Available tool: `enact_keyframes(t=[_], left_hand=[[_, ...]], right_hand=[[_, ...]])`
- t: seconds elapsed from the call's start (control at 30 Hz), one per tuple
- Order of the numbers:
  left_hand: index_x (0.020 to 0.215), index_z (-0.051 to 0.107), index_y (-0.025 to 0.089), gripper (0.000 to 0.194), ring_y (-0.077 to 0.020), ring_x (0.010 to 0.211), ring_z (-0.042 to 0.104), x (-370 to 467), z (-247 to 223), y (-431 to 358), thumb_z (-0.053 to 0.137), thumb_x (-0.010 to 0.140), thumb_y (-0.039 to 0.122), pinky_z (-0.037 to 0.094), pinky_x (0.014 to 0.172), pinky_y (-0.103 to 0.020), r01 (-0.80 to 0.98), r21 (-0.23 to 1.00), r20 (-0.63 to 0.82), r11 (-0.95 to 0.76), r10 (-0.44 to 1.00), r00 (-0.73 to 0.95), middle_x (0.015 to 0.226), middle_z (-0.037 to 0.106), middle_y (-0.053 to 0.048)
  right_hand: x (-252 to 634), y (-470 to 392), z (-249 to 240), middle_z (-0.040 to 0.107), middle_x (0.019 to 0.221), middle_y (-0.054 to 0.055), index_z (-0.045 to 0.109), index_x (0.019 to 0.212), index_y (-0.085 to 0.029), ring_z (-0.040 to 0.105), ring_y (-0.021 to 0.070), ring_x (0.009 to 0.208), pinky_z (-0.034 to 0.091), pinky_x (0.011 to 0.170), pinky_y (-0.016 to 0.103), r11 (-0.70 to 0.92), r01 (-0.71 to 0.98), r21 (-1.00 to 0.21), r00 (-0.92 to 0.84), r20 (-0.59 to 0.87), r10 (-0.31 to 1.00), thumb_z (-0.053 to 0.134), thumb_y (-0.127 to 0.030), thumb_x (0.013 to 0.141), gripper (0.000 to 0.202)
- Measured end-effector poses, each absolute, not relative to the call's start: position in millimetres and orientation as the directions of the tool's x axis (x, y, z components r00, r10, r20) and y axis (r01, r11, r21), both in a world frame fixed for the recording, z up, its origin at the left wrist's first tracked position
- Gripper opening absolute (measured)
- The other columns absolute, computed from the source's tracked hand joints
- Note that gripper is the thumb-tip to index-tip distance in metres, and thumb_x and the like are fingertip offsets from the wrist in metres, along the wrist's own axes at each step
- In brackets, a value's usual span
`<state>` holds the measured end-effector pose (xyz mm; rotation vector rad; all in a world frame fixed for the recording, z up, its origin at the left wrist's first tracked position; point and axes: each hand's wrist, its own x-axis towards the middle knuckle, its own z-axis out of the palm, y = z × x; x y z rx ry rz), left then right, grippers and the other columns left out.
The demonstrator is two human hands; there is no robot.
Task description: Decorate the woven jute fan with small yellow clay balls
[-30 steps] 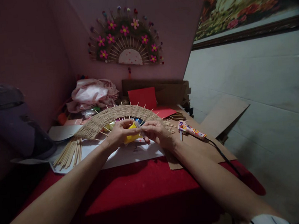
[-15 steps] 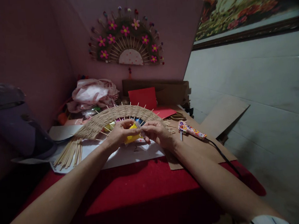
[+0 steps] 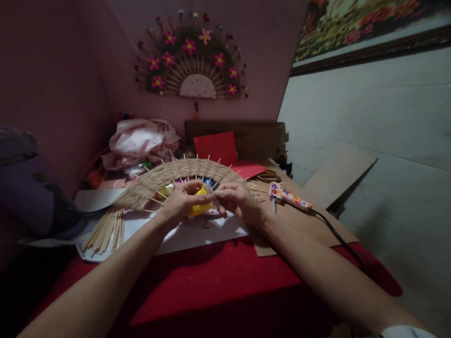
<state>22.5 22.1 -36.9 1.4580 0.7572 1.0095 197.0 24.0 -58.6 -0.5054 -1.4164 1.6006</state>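
Note:
My left hand [image 3: 179, 203] is closed on a bright yellow piece [image 3: 201, 208], perhaps felt or foam; its full shape is hidden by the fingers. Close beside it, my right hand [image 3: 239, 203] pinches a small pale greyish strip [image 3: 210, 189] that meets the edge of the yellow piece. What the strip is made of I cannot make out. Behind both hands lies a fan-shaped frame [image 3: 186, 168] woven from brown cord, with thin wooden sticks poking out. Several shiny coloured balls [image 3: 168, 189] show beneath its arch.
A flower-patterned glue gun [image 3: 290, 196] with a black cord rests on cardboard [image 3: 311, 224] at right. Loose sticks [image 3: 106, 231] lie at left on white paper [image 3: 199, 236]. Red card [image 3: 215, 148] and bundled pink cloth [image 3: 143, 139] are behind. A finished flowered fan [image 3: 189, 47] hangs above.

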Motion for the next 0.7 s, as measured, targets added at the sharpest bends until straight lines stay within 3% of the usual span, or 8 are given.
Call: enact_keyframes(t=[0.7], left_hand=[[0.074, 0.061, 0.014, 0.025, -0.0081, 0.053, 0.054, 21.2, -37.1, 22.8, 0.075, 0.057, 0.025, 0.038, 0.05, -0.019, -0.077, 0.988, 0.152, -0.132, 0.9, 0.408, 0.062, 0.061, 0.002]], right_hand=[[197.1, 24.2, -60.4, 0.058, 0.057, -0.003, 0.06, 0.072, -0.014, 0.054, 0.0076, 0.044, 0.043, 0.041, 0.018, 0.093, -0.338, -0.936, -0.502, 0.263, 0.824, 0.065, -0.027, 0.076, 0.014]])
